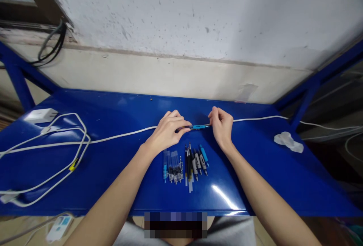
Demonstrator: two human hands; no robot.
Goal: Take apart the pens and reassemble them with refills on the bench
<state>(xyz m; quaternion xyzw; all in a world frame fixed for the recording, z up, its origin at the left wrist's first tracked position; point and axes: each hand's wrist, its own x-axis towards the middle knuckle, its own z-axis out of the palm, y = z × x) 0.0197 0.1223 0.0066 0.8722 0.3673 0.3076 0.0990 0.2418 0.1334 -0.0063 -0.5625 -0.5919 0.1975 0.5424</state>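
Observation:
Both of my hands hold one blue pen (198, 126) level above the blue metal table (113, 155). My left hand (167, 131) is closed on its left end and my right hand (222, 124) pinches its right end. Just in front of my hands lie several pen parts: a row of clear barrels (172, 165) on the left and dark and blue pen pieces (196, 161) on the right. A white cable (121, 136) runs across the table behind my hands.
A white charger block (41, 115) and looped white cables (65, 151) lie at the table's left. A crumpled clear plastic piece (288, 141) sits at the right. A pale wall stands behind the table; a power strip (59, 226) lies below the front edge.

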